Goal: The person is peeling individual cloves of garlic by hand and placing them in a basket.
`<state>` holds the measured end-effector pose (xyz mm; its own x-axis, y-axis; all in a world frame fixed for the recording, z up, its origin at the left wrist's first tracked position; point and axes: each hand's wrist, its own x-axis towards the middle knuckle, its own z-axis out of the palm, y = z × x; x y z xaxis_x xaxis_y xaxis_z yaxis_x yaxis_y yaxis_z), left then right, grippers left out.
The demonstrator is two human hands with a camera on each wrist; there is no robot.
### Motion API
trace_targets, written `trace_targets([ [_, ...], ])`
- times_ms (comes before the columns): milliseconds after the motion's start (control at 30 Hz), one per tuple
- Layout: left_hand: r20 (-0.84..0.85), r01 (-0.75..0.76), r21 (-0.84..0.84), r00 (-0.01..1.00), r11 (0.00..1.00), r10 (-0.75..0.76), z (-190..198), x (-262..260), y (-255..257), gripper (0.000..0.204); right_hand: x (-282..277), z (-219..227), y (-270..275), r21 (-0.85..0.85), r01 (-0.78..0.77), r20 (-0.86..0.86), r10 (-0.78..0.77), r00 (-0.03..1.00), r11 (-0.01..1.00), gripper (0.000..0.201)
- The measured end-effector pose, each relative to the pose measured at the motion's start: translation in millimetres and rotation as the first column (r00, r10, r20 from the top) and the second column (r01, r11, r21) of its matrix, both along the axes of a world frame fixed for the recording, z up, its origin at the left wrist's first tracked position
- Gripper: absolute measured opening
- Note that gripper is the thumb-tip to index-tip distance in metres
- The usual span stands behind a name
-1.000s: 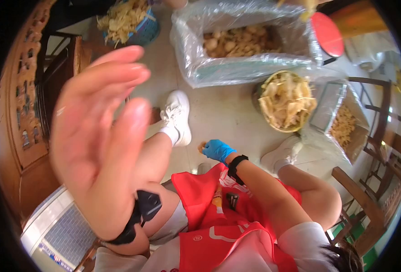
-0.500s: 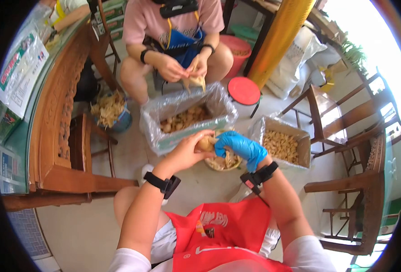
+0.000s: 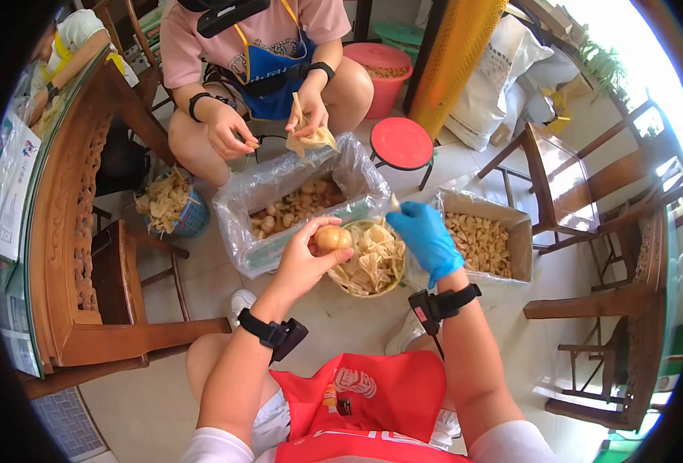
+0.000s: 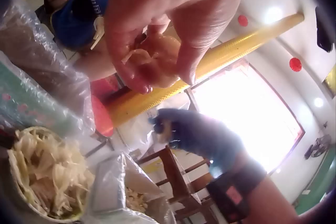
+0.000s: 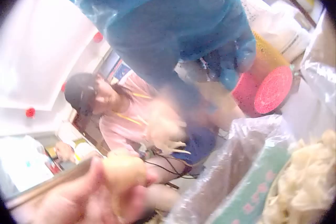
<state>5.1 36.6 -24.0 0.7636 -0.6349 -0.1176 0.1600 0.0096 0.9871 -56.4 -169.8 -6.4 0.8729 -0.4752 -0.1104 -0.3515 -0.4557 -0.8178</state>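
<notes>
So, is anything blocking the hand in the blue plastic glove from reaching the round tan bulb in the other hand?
Nothing visible. Only open air separates the blue-gloved right hand, which pinches a pale piece, from the round tan bulb in the bare left hand. The pale papery peelings lie below that path.

Thin, glossy, wrinkled plastic on the blue glove [image 3: 426, 238], right of centre. Smooth, faintly shiny on the round bulb [image 3: 328, 239], at centre. Dry, papery and crumpled in the heap of husks [image 3: 372, 258], also near centre. Clear, crinkled, shiny plastic for the liner [image 3: 358, 168], upper centre. Polished, reflective wood on the chair [image 3: 561, 166], upper right. Matt red cloth for the apron [image 3: 357, 393], lower centre.
</notes>
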Motion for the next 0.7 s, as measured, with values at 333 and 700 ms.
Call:
trace_targets([
  [333, -0.226, -0.02, -0.094, 0.974, 0.995, -0.002, 4.5, -8.9, 4.0, 0.052, -2.2, -31.7, 14.3, -0.303, -0.181, -0.2, 0.123, 0.972, 0.936, 0.042],
  [700, 0.218, -0.276, 0.054, 0.941, 0.96, 0.258, 7.4, -10.2, 6.2, 0.05, 14.3, 2.9, 45.9, 0.676, -0.315, 0.154, 0.291, 0.944, 0.666, 0.043],
])
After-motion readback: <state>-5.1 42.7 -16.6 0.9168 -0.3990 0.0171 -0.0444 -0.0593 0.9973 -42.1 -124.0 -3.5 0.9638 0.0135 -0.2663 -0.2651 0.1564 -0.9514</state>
